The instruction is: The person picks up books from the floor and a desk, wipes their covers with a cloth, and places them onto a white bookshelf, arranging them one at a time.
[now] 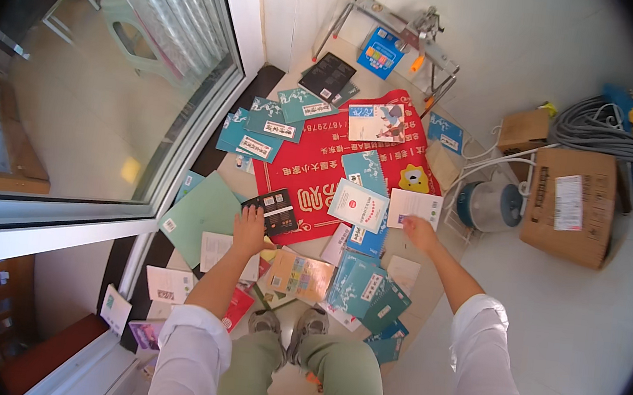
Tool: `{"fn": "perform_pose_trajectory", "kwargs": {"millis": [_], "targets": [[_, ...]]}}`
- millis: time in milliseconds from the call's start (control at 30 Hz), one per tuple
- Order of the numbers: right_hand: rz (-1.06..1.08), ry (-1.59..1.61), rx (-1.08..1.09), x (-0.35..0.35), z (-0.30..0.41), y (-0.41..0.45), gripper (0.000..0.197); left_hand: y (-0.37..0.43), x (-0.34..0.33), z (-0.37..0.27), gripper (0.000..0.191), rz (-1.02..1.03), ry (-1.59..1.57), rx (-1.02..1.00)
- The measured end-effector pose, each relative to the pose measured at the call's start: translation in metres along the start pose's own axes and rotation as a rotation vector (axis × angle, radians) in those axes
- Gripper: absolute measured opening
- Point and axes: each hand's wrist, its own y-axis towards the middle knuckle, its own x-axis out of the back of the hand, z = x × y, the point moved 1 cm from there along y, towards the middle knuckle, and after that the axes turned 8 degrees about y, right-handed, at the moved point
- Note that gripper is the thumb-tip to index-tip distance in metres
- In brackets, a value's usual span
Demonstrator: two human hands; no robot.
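Note:
My left hand (250, 230) is palm down with the thumb spread, its fingertips over the left edge of a black booklet (277, 212). Under and beside that wrist lie a pale green folder-like sheet (202, 211) and a white-backed book (218, 252). My right hand (418, 231) has curled fingers at the lower edge of a white book (415, 203). Left of this book, a white booklet with a pale blue border (357, 206) overlaps teal spiral notebooks (365, 165). An orange-tan book (301, 277) lies between my forearms, in front of my shoes.
Beneath the books spreads a red printed mat (319, 169). Teal notebooks (272, 126) lie at its far left, others (362, 286) nearer me. A folding metal stand (392, 23) is at the wall. Cardboard boxes (567, 209) and coiled grey hose (596, 125) stand right; a glass sliding door (128, 120) is left.

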Motion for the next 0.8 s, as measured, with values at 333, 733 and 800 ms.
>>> {"fn": "perform_pose_trajectory", "kwargs": {"millis": [333,733,800], "targets": [[-0.164,-0.137,0.317,-0.126,-0.026,0.215,0.041,0.249,-0.137,0.038,0.126,-0.21,0.129,-0.119],[-0.481,0.668,0.08,-0.182,0.046,0.456,0.05,0.258,-0.13,0.023,0.133,-0.054,-0.061,-0.014],[-0.397,1.049,-0.108,-0.184,0.064,0.476,0.055,0.259,-0.128,0.024,0.132,-0.043,-0.053,0.008]]}}
